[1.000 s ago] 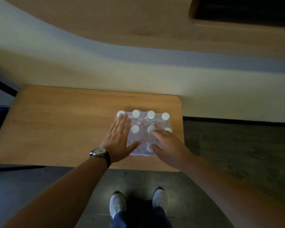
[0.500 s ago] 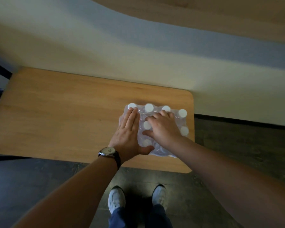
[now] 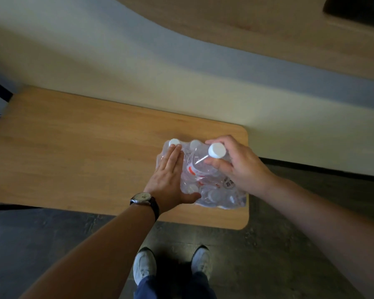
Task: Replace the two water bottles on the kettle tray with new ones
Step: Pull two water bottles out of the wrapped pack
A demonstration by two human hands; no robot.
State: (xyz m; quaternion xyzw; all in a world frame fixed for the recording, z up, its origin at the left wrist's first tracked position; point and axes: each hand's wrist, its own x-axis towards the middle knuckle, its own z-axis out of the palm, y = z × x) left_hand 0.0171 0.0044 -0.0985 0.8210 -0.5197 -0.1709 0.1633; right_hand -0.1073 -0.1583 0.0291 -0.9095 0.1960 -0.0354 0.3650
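A shrink-wrapped pack of water bottles point(image 3: 216, 195) with white caps sits near the right front corner of a wooden table point(image 3: 84, 160). My right hand point(image 3: 240, 165) grips one clear bottle point(image 3: 203, 162) with a white cap and a red-marked label, raised out of the pack and tilted. My left hand point(image 3: 171, 178) lies flat, fingers together, pressing on the left side of the pack. The kettle tray is not in view.
A pale wall runs behind the table, with a curved wooden ledge point(image 3: 246, 29) above it. Dark floor lies in front and to the right; my white shoes point(image 3: 145, 266) stand below the table's front edge.
My right hand has closed on one bottle and lifted it up out of the plastic wrap. My left hand stays pressed on the pack's left side.
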